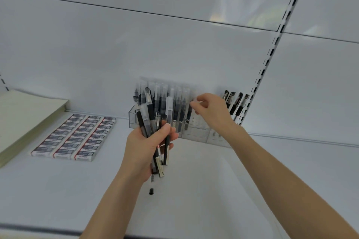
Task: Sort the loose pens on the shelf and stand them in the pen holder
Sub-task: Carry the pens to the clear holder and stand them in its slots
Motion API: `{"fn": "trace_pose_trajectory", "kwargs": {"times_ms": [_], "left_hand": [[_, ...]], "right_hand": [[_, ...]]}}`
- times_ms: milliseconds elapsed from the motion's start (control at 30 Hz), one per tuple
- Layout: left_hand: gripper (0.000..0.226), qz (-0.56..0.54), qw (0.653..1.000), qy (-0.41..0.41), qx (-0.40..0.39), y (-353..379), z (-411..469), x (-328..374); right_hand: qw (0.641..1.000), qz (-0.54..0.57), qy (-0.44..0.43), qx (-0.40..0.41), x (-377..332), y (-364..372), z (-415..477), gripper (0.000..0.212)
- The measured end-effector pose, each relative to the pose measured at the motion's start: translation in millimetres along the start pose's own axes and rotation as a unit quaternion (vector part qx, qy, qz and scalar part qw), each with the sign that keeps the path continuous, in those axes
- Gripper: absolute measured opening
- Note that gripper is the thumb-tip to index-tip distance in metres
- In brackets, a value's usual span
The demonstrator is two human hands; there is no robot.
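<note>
Your left hand (147, 145) is clenched around a bundle of pens (153, 122); your right hand (208, 109) pinches one pen's clear cap (196, 101) at the acrylic pen holder (196, 132) on the shelf (194, 190). They're light, stiff, slippery; grip mid-barrel.

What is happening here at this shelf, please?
A person is sorting pens. The left hand grips a bundle of pens, while the right hand pinches one pen top at the clear pen holder against the back wall. Several pens already stand in it. Boxed erasers lie to the left.
</note>
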State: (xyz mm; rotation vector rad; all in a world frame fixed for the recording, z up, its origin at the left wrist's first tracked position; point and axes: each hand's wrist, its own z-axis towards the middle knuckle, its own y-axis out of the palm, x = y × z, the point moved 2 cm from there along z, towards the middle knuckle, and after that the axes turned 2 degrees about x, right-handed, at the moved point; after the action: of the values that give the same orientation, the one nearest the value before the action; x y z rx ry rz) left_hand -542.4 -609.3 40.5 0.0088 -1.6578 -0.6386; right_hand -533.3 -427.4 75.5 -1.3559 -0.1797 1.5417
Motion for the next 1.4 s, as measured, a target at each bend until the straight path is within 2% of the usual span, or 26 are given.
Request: {"fn": "trace_pose_trajectory", "kwargs": {"times_ms": [100,167,233,300,400,467,567,633,800,900,1067,1200,1300,1400], "left_hand": [[0.007,0.012,1.0,0.008,-0.019,3,0,0],[0.008,0.026,0.999,0.014,-0.037,8,-1,-1],[0.008,0.037,0.998,0.02,-0.052,14,-1,-2],[0.009,0.043,0.997,0.022,-0.065,19,-3,-4],[0.007,0.039,0.998,0.022,-0.053,18,-2,-5],[0.002,0.023,1.0,0.015,-0.016,11,0,-4],[0.004,0.015,0.999,0.017,0.027,1,4,-3],[0.004,0.02,0.999,0.02,0.043,-2,3,-2],[0.005,0.027,0.998,0.023,0.054,-4,3,-1],[0.004,0.034,0.998,0.025,0.051,-6,4,-2],[0.003,0.036,0.998,0.029,0.03,-6,4,-3],[0.003,0.032,0.999,0.031,0.012,-3,3,-1],[0.005,0.023,0.999,0.021,-0.006,0,0,1],[0.005,0.028,0.999,0.002,-0.039,6,-3,3]], "right_hand": [[0.994,0.103,-0.009,0.034,-8,-17,-17,0.014],[0.986,0.168,-0.014,-0.005,-20,-24,-30,0.013],[0.98,0.182,-0.016,-0.073,-29,-25,-40,0.011],[0.976,0.187,-0.02,-0.106,-32,-22,-45,0.006],[0.968,0.238,0.012,-0.073,-30,-29,-41,0.004],[0.96,0.28,0.032,-0.01,-27,-41,-33,0.007],[0.964,0.243,0.009,0.108,-24,-54,-20,0.003],[0.971,0.198,-0.011,0.134,-24,-51,-13,0.003],[0.985,0.126,-0.039,0.11,-24,-27,-3,0.003],[0.994,0.077,-0.053,0.061,-20,-11,-2,0.011],[0.999,0.038,-0.034,0.013,-10,7,-3,0.018],[0.998,0.062,-0.004,0.001,-5,6,-3,0.01],[0.999,0.039,-0.002,-0.013,-5,-1,-6,0.016],[0.996,0.091,-0.015,0.003,-12,-16,-23,0.015]]}}
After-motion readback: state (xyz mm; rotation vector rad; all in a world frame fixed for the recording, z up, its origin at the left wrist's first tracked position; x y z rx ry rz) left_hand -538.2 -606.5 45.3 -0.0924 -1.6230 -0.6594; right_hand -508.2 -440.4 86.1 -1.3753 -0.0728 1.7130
